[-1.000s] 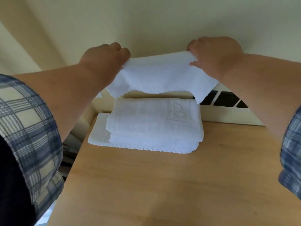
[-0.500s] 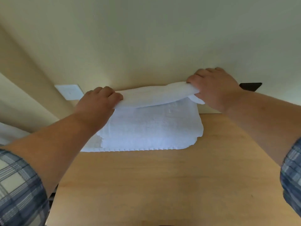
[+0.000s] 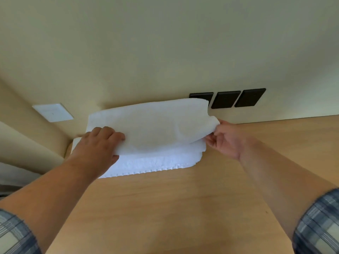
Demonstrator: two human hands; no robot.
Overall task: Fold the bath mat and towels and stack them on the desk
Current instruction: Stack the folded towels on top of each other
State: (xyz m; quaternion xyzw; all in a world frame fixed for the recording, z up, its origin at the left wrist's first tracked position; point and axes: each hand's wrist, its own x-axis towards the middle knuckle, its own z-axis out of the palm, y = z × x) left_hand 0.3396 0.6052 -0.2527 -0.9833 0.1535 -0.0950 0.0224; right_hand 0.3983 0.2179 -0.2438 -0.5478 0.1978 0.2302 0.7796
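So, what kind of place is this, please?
Probably a hotel or guest room. A stack of white folded towels lies on a wooden desk against a plain cream wall, with three black wall plates just above it. The hands hold the top towel.

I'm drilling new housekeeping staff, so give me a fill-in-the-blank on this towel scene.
1. Both hands hold the top towel, whose colour is ____.
2. The stack rests on a ____ desk.
3. On the wall behind the right hand sit ____ black plates.
Missing words: white; wooden; three.
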